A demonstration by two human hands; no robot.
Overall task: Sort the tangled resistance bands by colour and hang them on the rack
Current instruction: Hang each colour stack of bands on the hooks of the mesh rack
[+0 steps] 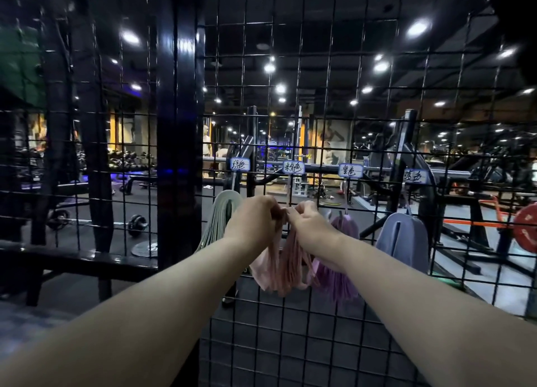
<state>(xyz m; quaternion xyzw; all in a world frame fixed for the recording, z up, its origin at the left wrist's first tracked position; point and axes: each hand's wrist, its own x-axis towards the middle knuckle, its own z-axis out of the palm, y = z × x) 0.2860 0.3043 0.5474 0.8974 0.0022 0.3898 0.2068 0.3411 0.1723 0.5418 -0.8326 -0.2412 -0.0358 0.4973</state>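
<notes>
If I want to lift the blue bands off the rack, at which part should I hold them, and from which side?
I would pinch the blue bands at their narrow top, where they hang from the wire grid, coming from the front: the grid blocks the back, and the lower part hangs loose. Both the left hand and right hand now pinch the pink bands.

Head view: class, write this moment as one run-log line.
left hand: pinches pink rubber band bundle | right hand: pinches same bundle | place: black wire-grid rack | beside: green bundle, purple bundle, blue bundle
</notes>
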